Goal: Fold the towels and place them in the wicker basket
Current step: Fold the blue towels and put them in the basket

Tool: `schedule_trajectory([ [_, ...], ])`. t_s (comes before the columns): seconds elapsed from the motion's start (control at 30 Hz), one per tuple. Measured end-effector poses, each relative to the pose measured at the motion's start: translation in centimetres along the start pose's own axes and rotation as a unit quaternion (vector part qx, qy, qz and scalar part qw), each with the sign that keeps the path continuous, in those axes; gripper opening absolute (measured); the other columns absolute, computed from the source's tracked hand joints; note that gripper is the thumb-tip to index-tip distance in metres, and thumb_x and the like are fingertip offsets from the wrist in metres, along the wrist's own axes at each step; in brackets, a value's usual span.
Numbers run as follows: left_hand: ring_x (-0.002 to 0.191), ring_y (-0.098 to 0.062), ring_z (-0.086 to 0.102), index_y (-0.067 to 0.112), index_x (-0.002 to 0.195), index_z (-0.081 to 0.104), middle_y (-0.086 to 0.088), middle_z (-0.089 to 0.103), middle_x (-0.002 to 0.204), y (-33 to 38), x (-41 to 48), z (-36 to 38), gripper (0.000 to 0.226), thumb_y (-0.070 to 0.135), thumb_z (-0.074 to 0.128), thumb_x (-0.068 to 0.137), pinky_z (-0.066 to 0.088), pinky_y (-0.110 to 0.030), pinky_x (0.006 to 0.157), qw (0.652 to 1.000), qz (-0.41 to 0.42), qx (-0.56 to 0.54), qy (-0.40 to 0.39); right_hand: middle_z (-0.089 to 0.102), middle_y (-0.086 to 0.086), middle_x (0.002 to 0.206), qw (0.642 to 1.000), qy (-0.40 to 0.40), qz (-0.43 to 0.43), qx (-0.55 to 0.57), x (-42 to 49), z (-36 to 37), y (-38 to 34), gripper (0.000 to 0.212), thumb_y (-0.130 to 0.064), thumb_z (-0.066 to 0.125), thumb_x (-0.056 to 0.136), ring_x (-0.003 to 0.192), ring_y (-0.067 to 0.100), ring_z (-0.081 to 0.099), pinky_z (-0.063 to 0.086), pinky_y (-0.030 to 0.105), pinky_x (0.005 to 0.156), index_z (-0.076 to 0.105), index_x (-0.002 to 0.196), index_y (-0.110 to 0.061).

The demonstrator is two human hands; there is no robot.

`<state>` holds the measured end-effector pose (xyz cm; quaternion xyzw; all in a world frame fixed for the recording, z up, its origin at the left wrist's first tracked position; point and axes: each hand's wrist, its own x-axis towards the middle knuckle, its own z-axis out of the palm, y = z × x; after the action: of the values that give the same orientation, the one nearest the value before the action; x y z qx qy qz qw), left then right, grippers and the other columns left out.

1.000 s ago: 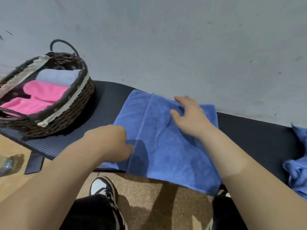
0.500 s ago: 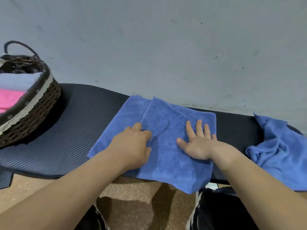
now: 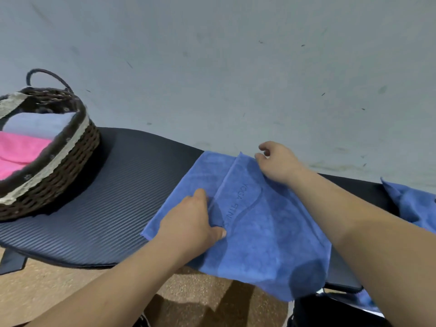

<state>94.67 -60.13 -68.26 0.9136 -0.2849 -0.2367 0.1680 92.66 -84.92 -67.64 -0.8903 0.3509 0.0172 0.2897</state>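
Blue towel (image 3: pixel 271 237) flat on black ribbed mat (image 3: pixel 106 208), partly folded, near edge hanging off mat's front. Left hand (image 3: pixel 193 223) on towel's left part, thumb and curled fingers pinching edge of folded layer. Right hand (image 3: pixel 277 165) at towel's far edge, just beside fold's far corner, fingers curled, thumb touching cloth; cannot tell if cloth gripped. Wicker basket (image 3: pixel 59 166) on mat's left end, well apart from both hands, holding pink towels (image 3: pixel 18 149) and pale towel (image 3: pixel 40 123). Crumpled blue towel (image 3: pixel 410 204) at right edge.

The blue towel (image 3: pixel 259 232) bears embossed lettering reading "YOGA", followed by a partly hidden word.
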Motion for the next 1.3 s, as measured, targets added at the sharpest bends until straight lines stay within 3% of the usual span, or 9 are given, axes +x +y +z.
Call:
schedule_trajectory([
  [0.13,0.080,-0.012,0.060,0.028,0.101,0.051,0.010,0.060,0.084,-0.1,0.7,0.1,0.042,0.041,0.081,0.076,0.055,-0.038,0.073,0.999,-0.010,-0.049,-0.020,0.069,0.003,0.114,0.994,-0.010,0.050,0.098,2.3,1.2,0.1,0.039,-0.037,0.073,0.091,0.108,0.024,0.067,0.052,0.034,0.097,0.068,0.123,-0.016],
  [0.27,0.081,-0.017,0.060,0.025,0.078,0.049,0.009,0.057,0.079,0.2,0.8,0.3,0.034,0.047,0.076,0.081,0.054,-0.034,0.071,0.999,0.009,0.010,-0.033,0.069,-0.002,0.080,0.997,-0.009,0.025,0.078,2.9,1.6,0.3,0.012,-0.026,0.078,0.085,0.081,0.021,0.068,0.055,0.030,0.071,0.073,0.087,-0.016],
  [0.43,0.082,-0.017,0.063,0.021,0.083,0.056,0.005,0.064,0.083,-0.7,-0.1,-1.2,0.029,0.049,0.064,0.084,0.054,-0.034,0.069,0.997,0.019,0.069,-0.035,0.066,-0.003,0.089,0.988,0.078,-0.130,0.032,2.1,0.7,-0.8,0.006,-0.021,0.074,0.085,0.081,0.016,0.060,0.047,0.030,0.072,0.069,0.084,-0.018],
  [0.5,0.083,-0.015,0.064,0.019,0.086,0.061,0.004,0.068,0.087,-1.6,-0.2,-1.4,0.024,0.043,0.063,0.086,0.057,-0.036,0.074,0.997,0.024,0.061,-0.042,0.066,-0.001,0.081,0.985,0.057,-0.147,0.076,1.7,0.9,-1.4,0.007,-0.019,0.069,0.089,0.072,0.016,0.057,0.047,0.030,0.066,0.063,0.086,-0.017],
  [0.6,0.071,-0.009,0.058,0.021,0.078,0.058,0.006,0.066,0.080,-2.8,-0.5,-2.0,0.023,0.041,0.066,0.088,0.050,-0.028,0.065,0.997,0.015,-0.020,-0.074,0.059,0.001,0.074,0.987,0.001,-0.117,0.113,1.5,2.3,-1.7,0.007,-0.020,0.060,0.098,0.066,0.017,0.051,0.043,0.031,0.062,0.057,0.095,-0.014],
  [0.7,0.061,-0.012,0.053,0.018,0.073,0.058,0.006,0.059,0.066,-3.9,-0.7,-3.2,0.025,0.037,0.069,0.085,0.047,-0.030,0.061,0.986,-0.026,-0.126,-0.103,0.056,0.000,0.084,0.990,0.025,-0.079,0.118,2.4,3.4,-1.9,0.014,-0.024,0.053,0.103,0.077,0.020,0.054,0.041,0.032,0.064,0.054,0.106,-0.010],
  [0.87,0.068,-0.024,0.045,0.017,0.073,0.052,-0.008,0.044,0.073,-5.3,-0.5,-5.4,0.016,0.023,0.065,0.077,0.045,-0.033,0.056,0.903,-0.109,-0.395,-0.126,0.056,0.003,0.087,0.995,0.058,-0.073,0.024,3.6,4.2,-4.6,0.020,-0.033,0.040,0.107,0.087,0.033,0.057,0.045,0.042,0.077,0.042,0.111,-0.013],
  [1.0,0.056,-0.016,0.055,0.016,0.078,0.060,0.001,0.062,0.066,-7.9,-0.3,-5.3,0.018,0.027,0.068,0.089,0.043,-0.025,0.048,0.976,-0.096,-0.196,0.007,0.059,-0.001,0.086,0.993,0.050,-0.103,-0.028,4.0,5.4,-6.3,0.022,-0.040,0.043,0.106,0.085,0.030,0.059,0.049,0.043,0.076,0.046,0.105,-0.018],
  [1.3,0.062,-0.008,0.054,0.021,0.089,0.059,0.004,0.066,0.076,-9.2,-0.1,-4.7,0.007,0.023,0.058,0.096,0.036,-0.018,0.048,0.989,-0.078,-0.128,0.013,0.059,-0.001,0.085,0.995,0.061,-0.069,-0.031,5.3,7.5,-6.8,0.020,-0.038,0.041,0.105,0.084,0.030,0.059,0.045,0.040,0.071,0.046,0.101,-0.019],
])
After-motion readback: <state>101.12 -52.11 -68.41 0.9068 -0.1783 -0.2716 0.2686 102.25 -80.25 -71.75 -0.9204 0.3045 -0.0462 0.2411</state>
